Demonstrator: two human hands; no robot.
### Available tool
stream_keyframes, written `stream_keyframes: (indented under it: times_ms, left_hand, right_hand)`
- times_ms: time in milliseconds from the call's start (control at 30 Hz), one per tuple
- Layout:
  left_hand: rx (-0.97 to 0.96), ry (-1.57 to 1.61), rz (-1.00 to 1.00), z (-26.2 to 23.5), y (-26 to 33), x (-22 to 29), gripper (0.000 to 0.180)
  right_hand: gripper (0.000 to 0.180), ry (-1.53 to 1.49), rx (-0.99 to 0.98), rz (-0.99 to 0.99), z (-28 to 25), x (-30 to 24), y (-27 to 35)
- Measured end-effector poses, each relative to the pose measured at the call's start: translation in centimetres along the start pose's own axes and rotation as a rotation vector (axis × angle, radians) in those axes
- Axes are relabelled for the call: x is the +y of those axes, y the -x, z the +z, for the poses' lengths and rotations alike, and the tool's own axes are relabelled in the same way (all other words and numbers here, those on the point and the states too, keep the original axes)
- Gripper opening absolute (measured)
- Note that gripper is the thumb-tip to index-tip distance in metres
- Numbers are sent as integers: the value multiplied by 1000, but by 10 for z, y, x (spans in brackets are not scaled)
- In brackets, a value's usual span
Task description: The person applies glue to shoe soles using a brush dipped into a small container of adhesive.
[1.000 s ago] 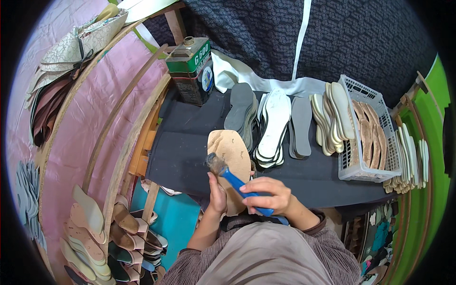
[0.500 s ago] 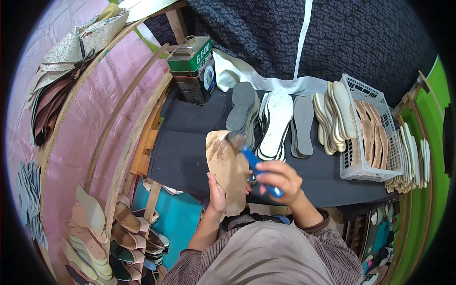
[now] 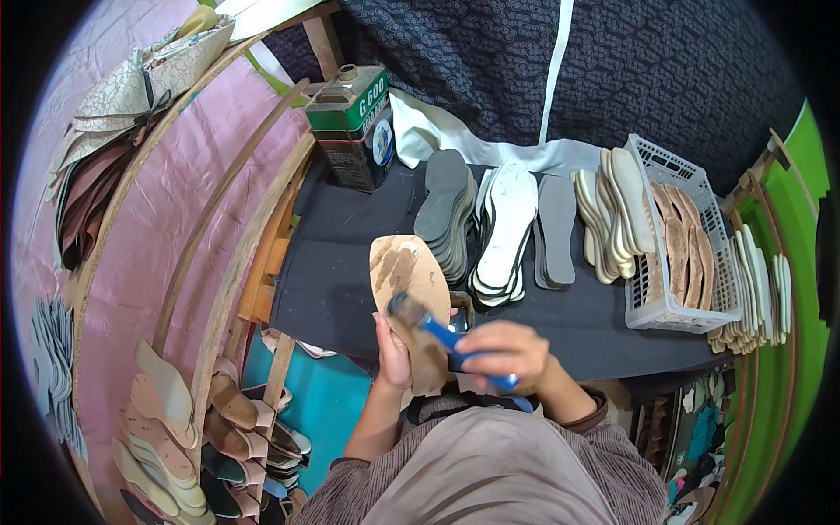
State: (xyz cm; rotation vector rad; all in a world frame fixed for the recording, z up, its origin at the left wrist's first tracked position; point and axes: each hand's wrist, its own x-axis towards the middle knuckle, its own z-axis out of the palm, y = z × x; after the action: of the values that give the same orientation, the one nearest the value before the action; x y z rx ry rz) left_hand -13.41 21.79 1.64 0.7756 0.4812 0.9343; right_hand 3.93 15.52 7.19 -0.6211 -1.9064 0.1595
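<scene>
My left hand (image 3: pixel 393 354) grips a tan insole (image 3: pixel 411 262) from below, thumb along its left edge and fingertips showing at its right edge. Darker, wet-looking streaks mark the insole's upper part. In my right hand (image 3: pixel 509 352) is a brush with a blue handle (image 3: pixel 444 336); its bristles, blurred by motion, lie over the middle of the insole near my left thumb. Partly hidden behind the insole, a small container (image 3: pixel 462 315) with something brown in it stands on the dark-covered table (image 3: pixel 328 284).
Along the table's back lie stacks of dark grey insoles (image 3: pixel 444 197), white insoles (image 3: pixel 509 210), grey insoles (image 3: pixel 556 232) and cream insoles (image 3: pixel 626 201). A white plastic basket (image 3: pixel 682 319) holds brown pieces. A green and black metal can (image 3: pixel 352 127) stands back left. Shoes (image 3: pixel 232 402) fill a left rack.
The brush has moved down and left, from the insole's upper right edge to its middle. The insole has shifted slightly left and up, uncovering the small container. Both hands keep their hold.
</scene>
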Motion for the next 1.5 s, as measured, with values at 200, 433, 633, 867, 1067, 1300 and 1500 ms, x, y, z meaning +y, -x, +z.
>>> stream_keyframes:
  times_ms: [200, 433, 633, 867, 1067, 1300, 1500]
  left_hand:
    - [27, -17, 33, -1, -3, -4, 85]
    - [-65, -2, 37, -8, -1, -4, 85]
    - [7, 49, 40, -2, -2, 0, 85]
    - [26, 66, 89, 1, -7, 7, 83]
    - [-37, 124, 97, 1, -10, 7, 85]
    - [263, 340, 163, 21, -12, 16, 79]
    - [-41, 279, 194, -3, -16, 16, 80]
  right_hand:
    - [25, 1, 39, 2, 1, -1, 3]
    - [25, 163, 173, 43, -10, 4, 4]
    - [30, 26, 64, 31, -6, -1, 4]
    - [17, -82, -65, -55, 6, -6, 6]
    - [25, 107, 89, -7, -6, 0, 2]
    - [24, 128, 107, -8, -8, -4, 2]
    - [22, -154, -23, -32, 1, -12, 7]
